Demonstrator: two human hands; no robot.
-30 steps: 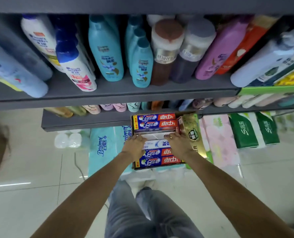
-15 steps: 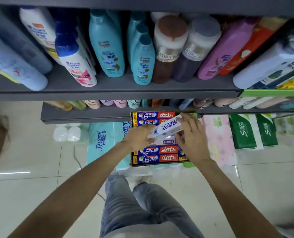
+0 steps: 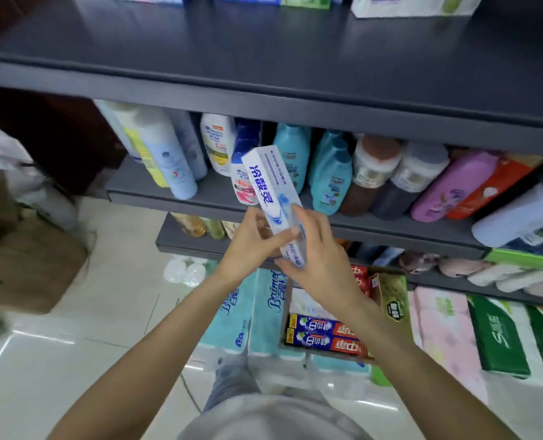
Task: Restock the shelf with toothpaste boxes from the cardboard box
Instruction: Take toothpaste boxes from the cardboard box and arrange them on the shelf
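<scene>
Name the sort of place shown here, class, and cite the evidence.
Probably a small shop's toiletries aisle: dark tiered shelves stocked with shampoo bottles, packs of tissue stacked on the floor, and a toothpaste box in hand.

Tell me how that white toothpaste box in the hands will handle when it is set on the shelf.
The white toothpaste box looks stiff: held at its lower end, it stays straight. Probably light, since fingers alone hold it. Long and narrow, it would likely tip if stood on end; flat sides mean no rolling.

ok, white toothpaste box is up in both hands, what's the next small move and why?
Probably carry the white toothpaste box up toward the dark upper shelf. Both the left hand and right hand grip its lower end, it is already clear of the cardboard box, and that shelf's front shows bare space, with similar boxes at its back.
</scene>
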